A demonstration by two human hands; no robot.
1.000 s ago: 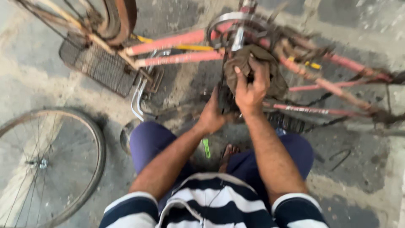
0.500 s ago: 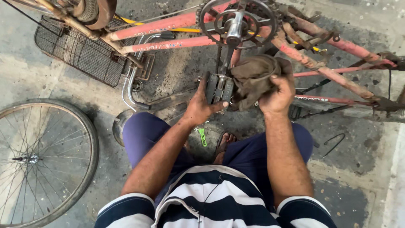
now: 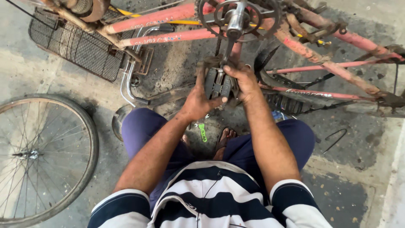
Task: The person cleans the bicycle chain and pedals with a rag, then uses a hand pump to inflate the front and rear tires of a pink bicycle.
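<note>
The brown rag that covered the pedal (image 3: 219,82) half a second ago has gone from sight, and now both the left hand (image 3: 198,101) and right hand (image 3: 244,80) close their fingers around the bare pedal, below the chainring (image 3: 238,17) of the overturned pink bicycle frame (image 3: 168,25).

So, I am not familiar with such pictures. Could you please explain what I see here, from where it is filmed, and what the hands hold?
The camera sits on a person's head and looks down at their own arms. A pink bicycle frame lies on the concrete floor. The left hand and right hand both grip a dark pedal below the chainring. A loose wheel lies at the left, beside a wire basket.
</note>
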